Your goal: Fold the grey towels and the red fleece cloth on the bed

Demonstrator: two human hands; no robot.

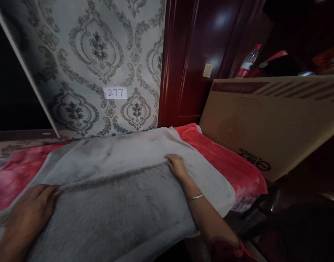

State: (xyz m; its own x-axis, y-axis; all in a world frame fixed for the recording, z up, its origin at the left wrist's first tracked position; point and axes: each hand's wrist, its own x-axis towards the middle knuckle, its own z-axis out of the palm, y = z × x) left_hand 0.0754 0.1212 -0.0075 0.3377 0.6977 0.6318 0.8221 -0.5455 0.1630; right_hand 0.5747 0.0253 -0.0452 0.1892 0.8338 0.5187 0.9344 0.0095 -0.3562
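Left hand (30, 211) and right hand (177, 166) both lie flat and open, gripping nothing, pressing the grey blanket (115, 203) on the bed's red cover (232, 163). One fold looks laid; the lighter far layer lies uncovered.

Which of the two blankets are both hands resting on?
The grey plush blanket, folded over on top; the red fleece blanket lies underneath it.

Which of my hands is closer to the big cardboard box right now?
Right. The right hand rests on the folded edge of the grey blanket, apart from the cardboard box, which leans to its right. The left hand lies at the blanket's far left end.
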